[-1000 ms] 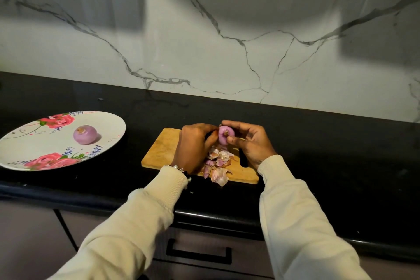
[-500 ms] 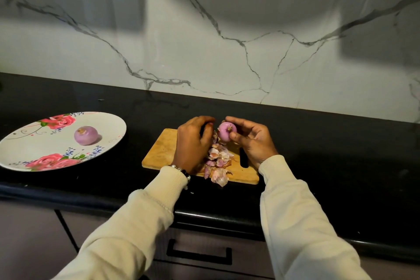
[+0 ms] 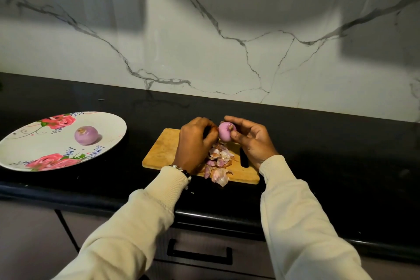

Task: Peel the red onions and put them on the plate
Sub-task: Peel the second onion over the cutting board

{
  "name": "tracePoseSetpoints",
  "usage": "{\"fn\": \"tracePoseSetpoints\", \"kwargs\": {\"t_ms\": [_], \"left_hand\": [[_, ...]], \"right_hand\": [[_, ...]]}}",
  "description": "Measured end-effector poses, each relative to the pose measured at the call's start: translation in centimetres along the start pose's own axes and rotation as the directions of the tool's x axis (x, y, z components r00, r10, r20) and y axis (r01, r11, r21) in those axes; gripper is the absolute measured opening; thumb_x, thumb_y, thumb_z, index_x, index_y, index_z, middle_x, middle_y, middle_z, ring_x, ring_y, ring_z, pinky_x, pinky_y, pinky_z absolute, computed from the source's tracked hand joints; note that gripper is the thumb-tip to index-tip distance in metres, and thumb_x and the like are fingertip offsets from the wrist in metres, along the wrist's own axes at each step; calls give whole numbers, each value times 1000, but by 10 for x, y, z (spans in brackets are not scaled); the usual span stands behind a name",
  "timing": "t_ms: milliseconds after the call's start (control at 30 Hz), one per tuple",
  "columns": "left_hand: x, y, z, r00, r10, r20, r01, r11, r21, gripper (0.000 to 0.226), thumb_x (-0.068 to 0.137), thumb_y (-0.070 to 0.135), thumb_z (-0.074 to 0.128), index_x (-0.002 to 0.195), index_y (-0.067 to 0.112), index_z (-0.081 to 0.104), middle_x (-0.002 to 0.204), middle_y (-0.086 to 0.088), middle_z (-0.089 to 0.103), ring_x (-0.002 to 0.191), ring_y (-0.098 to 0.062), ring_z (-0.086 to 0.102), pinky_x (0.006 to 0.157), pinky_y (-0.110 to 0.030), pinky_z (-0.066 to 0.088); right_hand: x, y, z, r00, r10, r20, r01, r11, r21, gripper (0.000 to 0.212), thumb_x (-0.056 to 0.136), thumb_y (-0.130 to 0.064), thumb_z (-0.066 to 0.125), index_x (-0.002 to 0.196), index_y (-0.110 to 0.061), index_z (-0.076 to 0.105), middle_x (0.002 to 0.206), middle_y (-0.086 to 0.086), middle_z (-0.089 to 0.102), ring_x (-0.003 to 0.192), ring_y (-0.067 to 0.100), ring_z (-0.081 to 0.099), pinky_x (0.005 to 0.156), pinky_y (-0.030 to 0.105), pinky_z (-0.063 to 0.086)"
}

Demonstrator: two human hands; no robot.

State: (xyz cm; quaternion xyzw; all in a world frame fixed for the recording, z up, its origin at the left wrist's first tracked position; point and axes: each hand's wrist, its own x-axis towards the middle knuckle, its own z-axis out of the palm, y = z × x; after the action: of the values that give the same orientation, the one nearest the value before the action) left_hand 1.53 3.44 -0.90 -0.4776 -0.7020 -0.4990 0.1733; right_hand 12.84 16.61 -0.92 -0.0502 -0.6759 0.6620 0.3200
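Two red onions are in play: one peeled onion (image 3: 86,135) already sits left of centre on the floral plate (image 3: 27,143), while you hold the second onion (image 3: 226,132) at mid-frame, just above the wooden cutting board (image 3: 163,150). Your right hand (image 3: 252,141) curls round that bulb, thumb pressed on its near side and fingers (image 3: 234,119) arched over the top, which steadies it and turns its bare face toward you. Your left hand (image 3: 196,141) closes in tightly from the left, its fingertips bunched against the onion's side; they seem to be pinching at a last strip of skin, though the exact contact is hidden. You work directly over the board, so the loose skins (image 3: 219,161) fall in a pile below your hands rather than onto the dark desk (image 3: 341,166). A dark knife handle (image 3: 244,158) lies on the board beneath your right wrist, within reach but untouched. The onion looks nearly clean, so the likely next move is across to the plate at left.
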Motion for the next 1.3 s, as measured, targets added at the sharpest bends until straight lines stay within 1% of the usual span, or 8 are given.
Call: {"fn": "tracePoseSetpoints", "kwargs": {"t_ms": [133,300,467,600,800,967,1167,1300], "left_hand": [[0,0,1,1000,4,-26,-5,1000,-11,10,92,12,61,93,8,71,87,-4,68,76,-10,57,66,-16,41],[0,0,1,1000,12,29,-11,1000,-26,28,91,30,67,109,10,72,94,0,68,79,-4,57,69,-2,38],[0,-2,2,1000,4,-12,-4,999,-41,19,86,21,73,101,10,76,88,-3,71,75,-6,59,69,-4,40],[1,-1,0,999,-31,-21,29,997,-65,14,84,14,74,97,11,77,87,-2,73,77,-10,64,73,-22,52],[1,1,-1,993,-116,10,116,984,-137,10,87,8,69,91,13,77,84,5,73,75,-2,66,72,-16,53],[1,3,-1,991,-132,4,131,980,-148,11,90,6,65,93,11,75,84,7,69,75,4,61,68,-3,44],[2,3,-3,989,-146,25,148,968,-201,12,89,11,69,99,11,75,88,6,70,78,8,61,71,-7,49],[2,2,-2,985,-173,0,168,957,-237,18,90,12,68,107,13,72,93,7,69,83,8,61,76,-10,51]], "right_hand": [[0,0,-1,1000,3,-15,-3,1000,-10,37,90,9,59,121,-10,67,125,13,68,121,27,62,104,40,50],[-2,-2,0,1000,1,3,-1,1000,20,36,89,9,61,120,-8,68,123,14,68,118,28,64,98,40,54],[-2,-3,2,999,34,38,-35,999,12,48,76,12,73,118,-9,69,122,11,69,118,28,64,98,43,54],[-2,-3,4,999,30,45,-29,999,-26,55,66,15,79,112,-15,70,122,10,68,116,30,65,95,42,56],[-2,-3,6,1000,24,3,-23,996,-91,51,68,17,78,105,-16,68,117,8,65,111,27,67,91,40,58],[-3,-5,6,1000,2,-10,-3,993,-121,48,77,15,72,110,-18,66,119,3,65,113,20,65,95,33,55],[-2,-1,5,998,59,0,-59,990,-132,52,67,7,83,112,-14,67,122,11,67,115,26,65,94,40,57],[-1,-1,3,998,39,-46,-44,990,-130,46,72,6,81,111,-16,69,118,5,69,113,24,66,94,40,57]]}}
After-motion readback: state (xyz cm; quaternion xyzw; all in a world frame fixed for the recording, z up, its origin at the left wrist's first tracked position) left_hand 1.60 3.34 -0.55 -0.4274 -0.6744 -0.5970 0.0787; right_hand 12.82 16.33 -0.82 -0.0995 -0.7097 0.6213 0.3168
